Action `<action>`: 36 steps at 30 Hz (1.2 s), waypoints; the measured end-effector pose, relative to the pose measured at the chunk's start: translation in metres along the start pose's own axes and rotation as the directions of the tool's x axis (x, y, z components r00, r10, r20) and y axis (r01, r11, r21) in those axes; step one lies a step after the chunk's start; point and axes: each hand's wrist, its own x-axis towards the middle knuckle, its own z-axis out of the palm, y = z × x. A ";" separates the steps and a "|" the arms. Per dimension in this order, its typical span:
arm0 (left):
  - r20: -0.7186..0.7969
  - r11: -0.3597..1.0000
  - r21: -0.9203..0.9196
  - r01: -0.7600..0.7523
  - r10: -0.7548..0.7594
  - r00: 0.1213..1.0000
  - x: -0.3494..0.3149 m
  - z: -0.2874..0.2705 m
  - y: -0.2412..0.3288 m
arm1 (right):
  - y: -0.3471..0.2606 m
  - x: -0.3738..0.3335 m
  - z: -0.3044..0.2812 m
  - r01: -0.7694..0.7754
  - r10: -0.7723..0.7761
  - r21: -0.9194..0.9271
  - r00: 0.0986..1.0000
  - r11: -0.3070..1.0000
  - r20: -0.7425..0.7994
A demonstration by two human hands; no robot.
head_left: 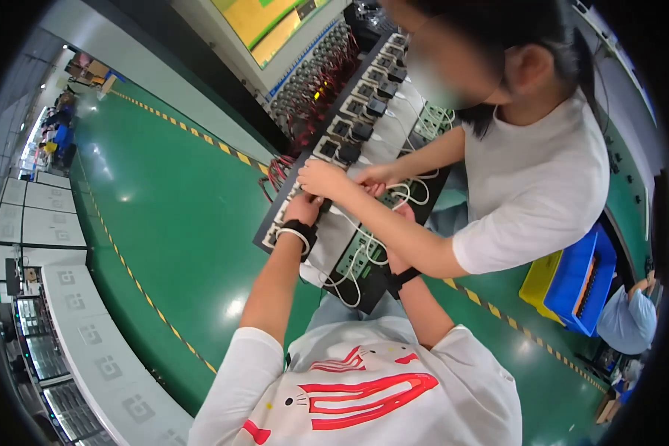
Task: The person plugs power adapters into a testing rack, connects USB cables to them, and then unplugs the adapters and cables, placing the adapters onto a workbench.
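Note:
My left hand (303, 209) reaches the near end of a long dark rack (269, 236) lined with sockets. Its fingers are bent together against the row beside a co-worker's hand (323, 179), and what they grip is hidden. Most of my right hand (404, 211) is covered by the co-worker's forearm; a few fingertips show by white cables (418, 190). Black power adapters (361, 131) sit in sockets farther up the row. The co-worker's other hand (375, 177) is at the cables in the middle.
Close on my right a co-worker in a white shirt (543, 178) leans over the rack, arms crossing mine. Green socket panels (353, 256) with looping white cables lie along its near side. Red wiring (305, 111) stands behind. Blue and yellow bins (572, 286) are at the right.

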 end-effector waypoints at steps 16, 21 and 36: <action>-0.073 0.991 -0.129 0.042 -0.052 0.996 -0.015 0.010 -0.008 | 0.039 -0.014 -0.083 0.002 0.188 -0.555 0.940 0.832 0.284; -0.133 0.986 -0.130 0.101 -0.118 0.984 -0.025 0.003 -0.004 | 0.014 -0.010 -0.090 0.011 0.251 -0.557 0.884 0.831 0.393; -0.602 0.976 -0.103 0.193 -0.216 0.769 -0.106 0.006 -0.082 | 0.006 -0.035 -0.126 -0.529 0.504 -0.203 0.848 0.824 -0.166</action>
